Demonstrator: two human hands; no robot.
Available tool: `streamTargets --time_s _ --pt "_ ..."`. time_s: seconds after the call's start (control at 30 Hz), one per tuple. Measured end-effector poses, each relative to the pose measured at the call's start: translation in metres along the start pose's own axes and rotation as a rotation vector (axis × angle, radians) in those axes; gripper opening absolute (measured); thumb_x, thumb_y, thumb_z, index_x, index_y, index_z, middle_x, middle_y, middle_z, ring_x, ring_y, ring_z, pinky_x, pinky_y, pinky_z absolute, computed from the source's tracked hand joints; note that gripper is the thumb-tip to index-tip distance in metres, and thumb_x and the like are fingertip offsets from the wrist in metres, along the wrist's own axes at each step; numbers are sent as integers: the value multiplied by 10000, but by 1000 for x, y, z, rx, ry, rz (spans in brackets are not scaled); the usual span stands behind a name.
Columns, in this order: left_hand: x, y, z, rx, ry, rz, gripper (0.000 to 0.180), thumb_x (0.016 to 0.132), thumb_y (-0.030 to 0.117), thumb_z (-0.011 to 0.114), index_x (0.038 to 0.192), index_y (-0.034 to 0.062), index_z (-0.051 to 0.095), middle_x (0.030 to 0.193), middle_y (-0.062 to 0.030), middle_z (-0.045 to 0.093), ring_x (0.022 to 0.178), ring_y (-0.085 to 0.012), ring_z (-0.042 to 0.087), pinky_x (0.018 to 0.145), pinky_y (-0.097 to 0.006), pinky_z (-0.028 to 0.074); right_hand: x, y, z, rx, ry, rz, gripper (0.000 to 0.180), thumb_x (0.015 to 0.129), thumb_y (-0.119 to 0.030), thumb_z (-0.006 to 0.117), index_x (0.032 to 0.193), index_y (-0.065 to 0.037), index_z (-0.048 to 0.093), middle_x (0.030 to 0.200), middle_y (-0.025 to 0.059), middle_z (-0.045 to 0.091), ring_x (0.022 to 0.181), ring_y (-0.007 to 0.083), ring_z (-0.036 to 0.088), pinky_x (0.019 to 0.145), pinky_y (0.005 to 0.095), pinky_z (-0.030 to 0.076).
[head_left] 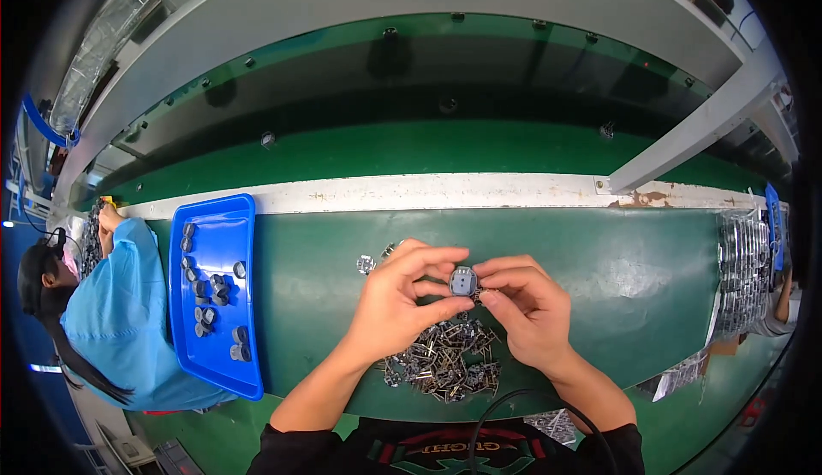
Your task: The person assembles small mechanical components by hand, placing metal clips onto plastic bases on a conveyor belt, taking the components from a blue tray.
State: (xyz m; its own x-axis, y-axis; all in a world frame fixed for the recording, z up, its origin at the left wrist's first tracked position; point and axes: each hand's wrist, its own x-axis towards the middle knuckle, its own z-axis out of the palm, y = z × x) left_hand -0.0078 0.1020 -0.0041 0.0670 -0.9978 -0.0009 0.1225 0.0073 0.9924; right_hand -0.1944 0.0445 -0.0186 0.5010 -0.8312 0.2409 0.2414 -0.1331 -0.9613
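A small rounded grey plastic housing (463, 282) with dark slots in its face is held up over the green work table. My left hand (396, 302) grips it from the left, thumb below and fingers above. The fingers of my right hand (533, 311) are pinched together at its right edge. A tiny metallic bit shows by those fingertips, too small to make out. Below both hands lies a heap of small metal parts with pins (449, 359). A few more loose metal parts (366, 264) sit beyond my left hand.
To the left, a blue tray (253, 304) carries several grey housings. A person in a blue smock (116, 312) works beyond it. Stacked clear packs (743, 274) stand at the right. A white rail (428, 192) borders a green conveyor belt (360, 145); a grey post (702, 128) rises from it.
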Motion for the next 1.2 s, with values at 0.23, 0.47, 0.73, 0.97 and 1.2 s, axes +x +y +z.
streamTargets --time_s 0.23,0.47,0.73,0.97,1.2 --pt "-4 -2 2 -163 -28 -94 453 784 -152 728 1213 -35 645 1240 -144 566 1050 -218 655 897 -336 608 -1 -1 -11 -125 41 -16 156 858 61 710 1010 29 690 1098 129 626 942 158 640 756 272 547" --pt "-3 -9 9 -106 -40 -60 441 781 -174 720 1191 -44 623 1210 -182 627 1079 -232 661 917 -367 608 4 -14 -3 -566 94 -288 174 774 42 775 931 -5 716 851 86 636 643 159 614 537 278 495" --pt "-6 -10 18 -150 14 -79 339 803 -163 708 1110 -55 616 1190 -192 641 1078 -250 672 925 -349 609 7 -15 0 -810 31 -362 224 714 27 779 912 -21 686 829 75 610 636 217 607 508 313 480" --pt "-7 -14 19 -83 14 -66 343 806 -163 705 1118 -48 620 1185 -192 643 1102 -248 663 939 -344 597 8 -13 3 -833 12 -407 212 718 34 770 902 -12 676 805 73 595 614 212 601 489 309 472" --pt "-9 -19 19 -140 3 3 354 803 -173 697 1121 -39 617 1204 -191 640 1115 -245 658 927 -334 598 5 -10 5 -730 82 -333 193 735 32 762 898 -9 669 801 82 599 584 204 606 480 300 477"
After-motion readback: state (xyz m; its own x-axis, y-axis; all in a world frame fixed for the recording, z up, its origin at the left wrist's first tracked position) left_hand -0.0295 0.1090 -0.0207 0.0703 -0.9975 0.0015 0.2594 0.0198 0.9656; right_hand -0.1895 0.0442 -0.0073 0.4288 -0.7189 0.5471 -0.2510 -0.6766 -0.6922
